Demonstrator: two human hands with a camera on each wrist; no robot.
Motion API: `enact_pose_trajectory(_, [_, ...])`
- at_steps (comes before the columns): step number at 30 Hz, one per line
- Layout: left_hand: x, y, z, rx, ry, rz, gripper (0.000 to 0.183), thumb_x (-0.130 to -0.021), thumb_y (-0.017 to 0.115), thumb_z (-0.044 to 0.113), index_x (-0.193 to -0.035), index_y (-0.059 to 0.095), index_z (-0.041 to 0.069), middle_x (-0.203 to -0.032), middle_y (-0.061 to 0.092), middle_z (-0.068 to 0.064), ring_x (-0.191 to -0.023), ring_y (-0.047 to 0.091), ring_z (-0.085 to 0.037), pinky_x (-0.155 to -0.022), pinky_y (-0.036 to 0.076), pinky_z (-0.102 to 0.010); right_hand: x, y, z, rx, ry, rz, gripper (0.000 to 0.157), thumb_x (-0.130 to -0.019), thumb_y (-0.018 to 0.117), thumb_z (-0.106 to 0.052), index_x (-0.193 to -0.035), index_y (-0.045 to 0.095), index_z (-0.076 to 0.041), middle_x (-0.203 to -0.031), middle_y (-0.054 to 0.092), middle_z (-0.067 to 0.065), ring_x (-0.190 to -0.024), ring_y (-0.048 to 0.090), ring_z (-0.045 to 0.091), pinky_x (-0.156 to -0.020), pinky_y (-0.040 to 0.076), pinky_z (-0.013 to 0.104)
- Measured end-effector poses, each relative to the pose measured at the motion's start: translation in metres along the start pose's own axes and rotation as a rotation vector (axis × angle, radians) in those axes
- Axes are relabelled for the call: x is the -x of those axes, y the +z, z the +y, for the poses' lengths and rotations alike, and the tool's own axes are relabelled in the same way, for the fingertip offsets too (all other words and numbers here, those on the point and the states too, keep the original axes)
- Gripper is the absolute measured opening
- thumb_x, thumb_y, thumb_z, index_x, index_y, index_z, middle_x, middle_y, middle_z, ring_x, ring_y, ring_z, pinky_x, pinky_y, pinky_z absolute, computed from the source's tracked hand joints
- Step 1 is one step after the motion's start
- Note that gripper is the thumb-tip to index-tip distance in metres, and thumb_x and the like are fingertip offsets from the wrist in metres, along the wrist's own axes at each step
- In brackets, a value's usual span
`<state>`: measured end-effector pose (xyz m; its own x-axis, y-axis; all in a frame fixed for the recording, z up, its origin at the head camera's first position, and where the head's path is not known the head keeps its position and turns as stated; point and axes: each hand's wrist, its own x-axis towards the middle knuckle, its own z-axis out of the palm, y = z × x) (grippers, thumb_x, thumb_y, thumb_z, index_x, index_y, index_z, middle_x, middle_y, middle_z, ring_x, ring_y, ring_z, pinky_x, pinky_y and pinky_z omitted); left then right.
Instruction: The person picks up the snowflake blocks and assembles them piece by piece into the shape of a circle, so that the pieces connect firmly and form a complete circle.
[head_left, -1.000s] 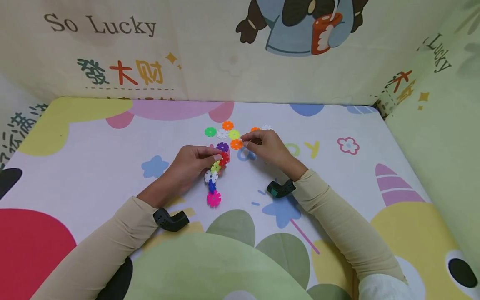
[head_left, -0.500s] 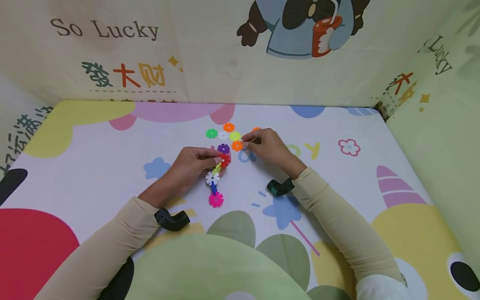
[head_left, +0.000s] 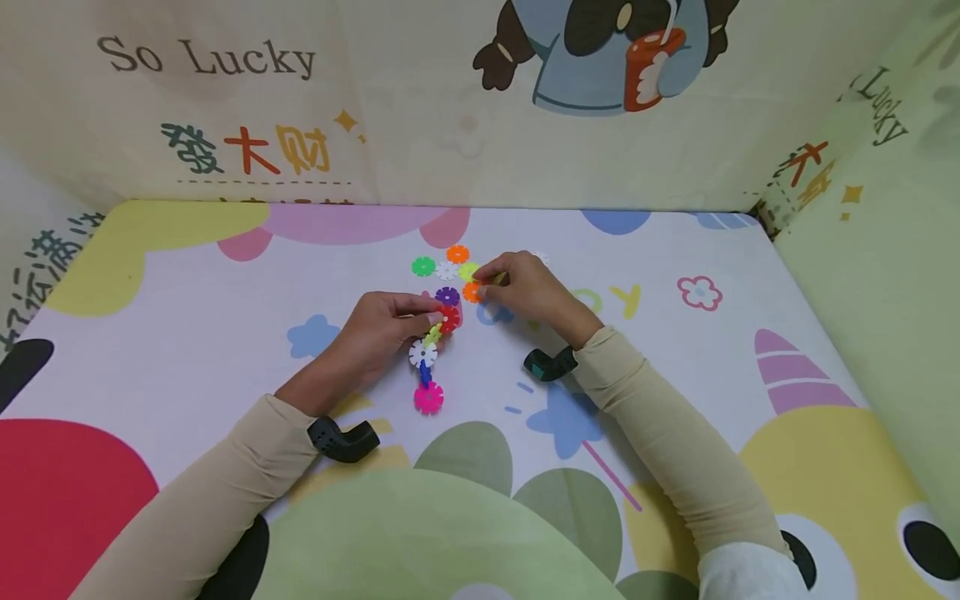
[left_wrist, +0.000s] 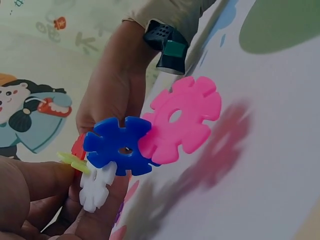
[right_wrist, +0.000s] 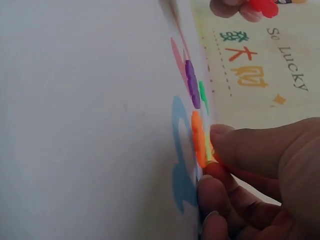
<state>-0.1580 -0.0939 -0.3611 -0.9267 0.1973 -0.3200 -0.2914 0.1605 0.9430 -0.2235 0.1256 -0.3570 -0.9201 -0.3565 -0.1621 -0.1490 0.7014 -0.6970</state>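
My left hand [head_left: 390, 325] pinches a red notched plastic disc [head_left: 449, 317] in a linked chain. Below it hang a yellow-green disc [left_wrist: 75, 162], a white disc [left_wrist: 96, 186], a blue disc [left_wrist: 119, 146] and a pink disc [left_wrist: 181, 120] at the end. My right hand [head_left: 534, 287] is at the loose discs, thumb and finger bent beside an orange disc [head_left: 471, 292] and a yellow disc [head_left: 468, 272]. In the right wrist view, the orange disc [right_wrist: 198, 137] stands by its fingertips; whether it grips one is unclear.
Nearby on the printed tabletop [head_left: 360, 267] lie a purple disc [head_left: 447, 296], a green disc [head_left: 423, 266], a white loose disc [head_left: 447, 269] and another orange disc [head_left: 457, 253]. Another white disc [head_left: 541, 258] shows behind my right hand. A printed curtain [head_left: 420, 150] stands behind.
My right hand has shifted slightly left, over the edges of the yellow and orange discs. An orange disc behind it is now hidden. My left hand keeps its hold; the chain sways slightly.
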Motion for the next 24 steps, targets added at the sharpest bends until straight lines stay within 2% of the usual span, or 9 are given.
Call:
enact_pose_trajectory(8, [0.0006, 0.0008, -0.0002, -0.015, 0.028, -0.024, 0.027, -0.094, 0.066, 0.013, -0.118, 0.068, 0.0, -0.126, 0.058, -0.008, -0.09, 0.06, -0.02, -0.072, 0.052, -0.021, -0.0001, 0.0037, -0.0034, 0.146, -0.06, -0.018, 0.035, -0.09, 0.07, -0.014, -0.124, 0.067, -0.006, -0.109, 0.058, 0.008, -0.089, 0.052, 0.022, -0.074, 0.047, 0.03])
enact_pose_trajectory(17, [-0.0007, 0.0014, -0.0008, 0.016, 0.034, -0.037, 0.027, -0.094, 0.066, 0.011, -0.117, 0.067, -0.002, -0.125, 0.059, -0.009, -0.095, 0.063, -0.02, -0.079, 0.054, -0.024, 0.0027, 0.0032, -0.0077, 0.154, -0.008, -0.025, 0.031, -0.09, 0.069, -0.015, -0.121, 0.068, -0.008, -0.111, 0.058, 0.004, -0.09, 0.052, 0.021, -0.073, 0.05, 0.03])
enact_pose_trajectory(24, [-0.001, 0.0007, -0.0015, -0.013, 0.025, -0.02, 0.026, -0.093, 0.067, 0.014, -0.116, 0.069, 0.001, -0.123, 0.06, -0.007, -0.085, 0.059, -0.019, -0.068, 0.05, -0.021, 0.0003, 0.0019, -0.0075, 0.168, -0.047, -0.049, 0.031, -0.09, 0.07, -0.015, -0.12, 0.068, -0.007, -0.111, 0.058, 0.006, -0.091, 0.053, 0.021, -0.074, 0.05, 0.03])
